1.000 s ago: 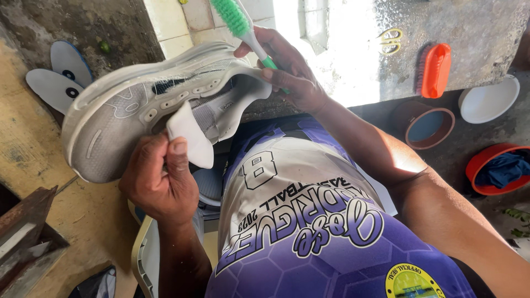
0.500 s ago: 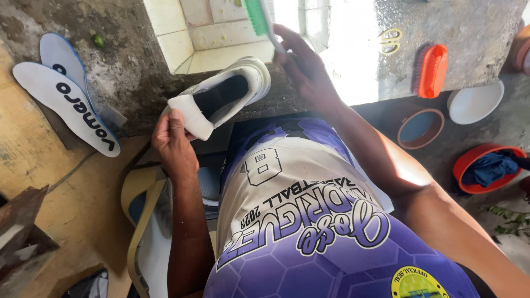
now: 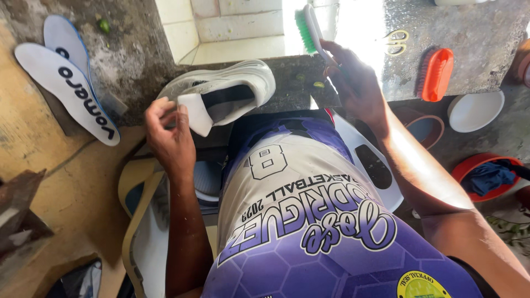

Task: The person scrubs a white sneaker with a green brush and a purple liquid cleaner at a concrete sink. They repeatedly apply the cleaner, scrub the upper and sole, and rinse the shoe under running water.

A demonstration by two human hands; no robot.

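White running shoe lowered onto the concrete ledge, brush lifted clear.

Compared with a second ago, white running shoe (image 3: 221, 91) no longer raised close to the camera but resting on its side on the grey concrete ledge (image 3: 298, 83), opening toward 6 o'clock; judged a pause between scrubbing strokes. Left hand (image 3: 171, 132), at 8 o'clock of the shoe, closed on the heel tab with pinching fingers. Right hand (image 3: 353, 83), at 3 o'clock of the shoe, wrapped shut around the handle of the green-bristled brush (image 3: 308, 27), bristles now apart from the shoe, up at 1 o'clock. Two insoles (image 3: 72, 83) leaning at 9 o'clock, an orange brush (image 3: 436, 74) far out at 3 o'clock.
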